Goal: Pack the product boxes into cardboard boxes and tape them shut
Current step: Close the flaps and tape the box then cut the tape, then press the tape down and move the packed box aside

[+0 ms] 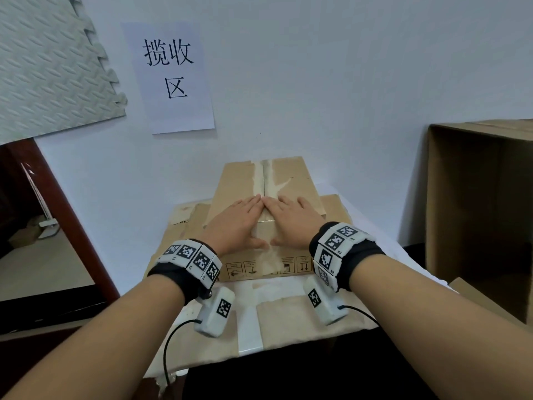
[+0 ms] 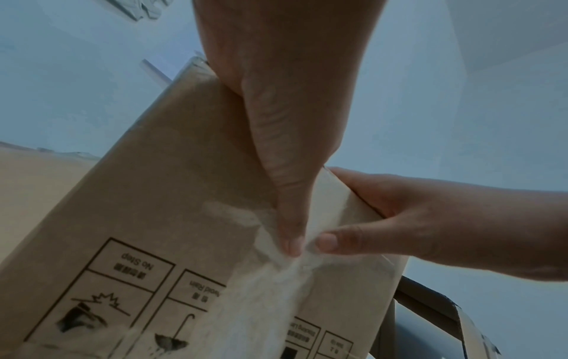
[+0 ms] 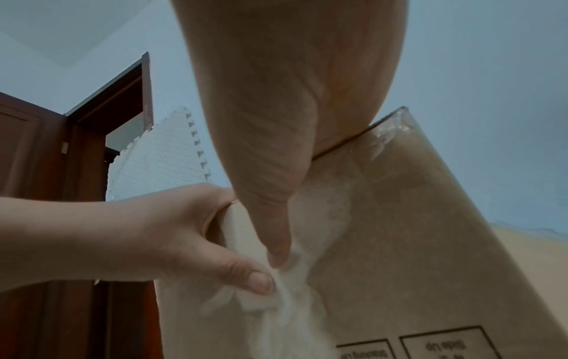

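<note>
A: What lies largest in view?
B: An open cardboard carton point(image 1: 473, 215) stands at the right. On the surface point(image 1: 248, 336), a closed cardboard box point(image 1: 291, 180) sits atop a flattened one point(image 1: 336, 209).
A: And the hands?
B: The left hand point(image 1: 235, 223) and right hand point(image 1: 291, 219) lie flat on its top, fingers straight, thumbs pressing the tape point(image 2: 276, 279) down its near face. Neither grip holds anything.

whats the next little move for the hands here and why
Probably slide both thumbs down the front face to press the tape end flat. The left hand and right hand lie flat on the closed box either side of the taped seam, thumbs over the front edge, and the wrist views show the tape there wrinkled.
</note>
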Motion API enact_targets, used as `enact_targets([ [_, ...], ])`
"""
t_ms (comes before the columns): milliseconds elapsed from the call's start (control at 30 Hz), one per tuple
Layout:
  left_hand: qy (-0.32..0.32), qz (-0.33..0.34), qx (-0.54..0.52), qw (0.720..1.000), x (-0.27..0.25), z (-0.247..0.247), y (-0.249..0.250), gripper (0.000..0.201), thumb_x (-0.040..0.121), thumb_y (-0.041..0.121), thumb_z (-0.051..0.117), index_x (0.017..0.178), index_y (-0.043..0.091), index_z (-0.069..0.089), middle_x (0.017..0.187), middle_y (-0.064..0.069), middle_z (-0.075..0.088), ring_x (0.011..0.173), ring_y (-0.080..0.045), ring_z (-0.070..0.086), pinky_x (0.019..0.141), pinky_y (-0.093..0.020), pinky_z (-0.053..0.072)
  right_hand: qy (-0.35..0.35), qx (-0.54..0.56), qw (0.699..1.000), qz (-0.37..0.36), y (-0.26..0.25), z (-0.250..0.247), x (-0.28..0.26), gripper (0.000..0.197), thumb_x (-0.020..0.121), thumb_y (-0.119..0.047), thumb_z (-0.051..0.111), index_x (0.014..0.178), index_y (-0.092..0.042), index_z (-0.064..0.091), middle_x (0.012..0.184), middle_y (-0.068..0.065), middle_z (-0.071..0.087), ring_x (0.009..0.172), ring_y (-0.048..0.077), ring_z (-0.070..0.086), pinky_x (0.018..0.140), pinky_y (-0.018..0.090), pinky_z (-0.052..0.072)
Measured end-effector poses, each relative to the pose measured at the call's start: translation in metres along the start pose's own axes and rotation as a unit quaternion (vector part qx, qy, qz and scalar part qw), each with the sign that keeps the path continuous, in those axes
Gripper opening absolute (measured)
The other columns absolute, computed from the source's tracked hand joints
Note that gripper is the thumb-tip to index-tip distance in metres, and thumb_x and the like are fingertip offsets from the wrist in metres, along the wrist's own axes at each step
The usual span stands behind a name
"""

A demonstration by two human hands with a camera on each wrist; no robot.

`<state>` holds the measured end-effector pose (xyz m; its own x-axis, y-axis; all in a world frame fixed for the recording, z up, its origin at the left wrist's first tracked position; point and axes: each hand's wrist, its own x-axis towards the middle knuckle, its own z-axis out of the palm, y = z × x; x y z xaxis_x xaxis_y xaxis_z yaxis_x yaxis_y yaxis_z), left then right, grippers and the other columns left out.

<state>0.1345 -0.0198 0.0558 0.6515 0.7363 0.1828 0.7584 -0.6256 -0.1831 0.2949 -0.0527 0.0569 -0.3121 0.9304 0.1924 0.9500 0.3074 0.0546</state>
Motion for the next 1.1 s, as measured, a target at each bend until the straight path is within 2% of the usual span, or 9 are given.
enact_targets([
  [167,0.0,-0.002,0.007,1.0,-0.005,0.001,0.001,0.095,0.087,0.058,0.052,0.151,0.008,0.003,0.16,-0.009,0.002,0.147,-0.017,0.004,0.117,-0.028,0.0,-0.022,0.035,0.997,0.064,-0.004,-0.003,-0.001,0.087,0.087,-0.07,0.034,0.151,-0.014,0.014,0.158,0.013,0.009,0.146,0.028,0.009,0.118,0.044,0.008],
  [267,0.002,-0.015,-0.013,1.0,-0.005,0.002,0.001,0.096,0.085,0.064,0.049,0.152,0.009,0.006,0.16,-0.008,0.004,0.147,-0.016,0.005,0.12,-0.032,0.006,0.024,0.121,0.982,0.14,0.005,-0.011,0.005,0.076,0.093,-0.063,0.024,0.144,-0.007,0.03,0.151,0.016,0.028,0.14,0.029,0.026,0.114,0.043,0.019],
  [467,0.042,-0.092,-0.243,0.965,-0.017,-0.021,-0.003,0.06,0.095,0.048,0.044,0.146,0.019,0.034,0.147,-0.004,0.041,0.132,-0.019,0.041,0.105,-0.029,0.032,0.047,0.321,0.889,0.324,0.031,-0.004,-0.004,0.078,0.086,-0.061,0.051,0.137,-0.004,0.036,0.13,0.013,0.052,0.115,0.031,0.054,0.082,0.032,0.042],
  [600,0.05,-0.249,-0.379,0.89,-0.016,-0.025,-0.031,0.063,0.095,0.039,0.052,0.149,0.021,0.026,0.15,0.0,0.036,0.132,-0.021,0.04,0.104,-0.034,0.035,0.055,0.352,0.875,0.327,0.033,-0.002,-0.002,0.076,0.09,-0.055,0.048,0.143,-0.005,0.026,0.133,0.014,0.051,0.118,0.032,0.052,0.088,0.034,0.042],
  [700,0.024,-0.337,-0.557,0.759,-0.013,-0.021,-0.046,0.063,0.09,0.04,0.06,0.142,0.015,0.034,0.132,-0.006,0.055,0.108,-0.023,0.058,0.092,-0.037,0.048,0.052,0.351,0.878,0.321,0.031,0.0,-0.007,0.077,0.092,-0.056,0.044,0.147,-0.008,0.019,0.135,0.015,0.05,0.121,0.033,0.051,0.095,0.037,0.042],
  [800,0.017,-0.356,-0.676,0.645,-0.02,-0.019,-0.039,0.025,0.091,0.036,0.059,0.102,0.015,0.052,0.093,-0.009,0.064,0.08,-0.024,0.062,0.077,-0.041,0.052,0.032,0.349,0.881,0.318,0.03,-0.001,-0.014,0.078,0.092,-0.058,0.041,0.148,-0.011,0.014,0.133,0.016,0.052,0.118,0.034,0.053,0.096,0.039,0.044],
  [867,0.029,-0.347,-0.702,0.621,-0.026,-0.014,-0.034,0.019,0.092,0.034,0.059,0.099,0.019,0.05,0.093,-0.01,0.064,0.08,-0.026,0.062,0.082,-0.046,0.051,0.014,0.353,0.877,0.326,0.03,-0.003,-0.016,0.08,0.09,-0.061,0.041,0.148,-0.014,0.013,0.132,0.016,0.052,0.116,0.036,0.054,0.097,0.043,0.045],
  [1000,0.063,-0.33,-0.73,0.595,-0.043,-0.012,-0.028,0.05,0.09,0.037,0.061,0.134,0.022,0.042,0.112,-0.012,0.066,0.09,-0.028,0.066,0.074,-0.042,0.056,-0.019,0.398,0.86,0.318,0.025,-0.014,-0.022,0.083,0.088,-0.06,0.047,0.149,-0.018,0.008,0.138,0.014,0.046,0.119,0.038,0.051,0.101,0.05,0.042],
  [1100,0.112,-0.321,-0.744,0.576,-0.055,-0.011,-0.021,0.051,0.092,0.033,0.06,0.136,0.024,0.037,0.117,-0.011,0.064,0.094,-0.026,0.065,0.075,-0.041,0.056,0.032,0.446,0.847,0.288,0.019,-0.022,-0.026,0.078,0.089,-0.051,0.053,0.148,-0.019,0.014,0.138,0.009,0.047,0.12,0.035,0.05,0.097,0.05,0.045],
])
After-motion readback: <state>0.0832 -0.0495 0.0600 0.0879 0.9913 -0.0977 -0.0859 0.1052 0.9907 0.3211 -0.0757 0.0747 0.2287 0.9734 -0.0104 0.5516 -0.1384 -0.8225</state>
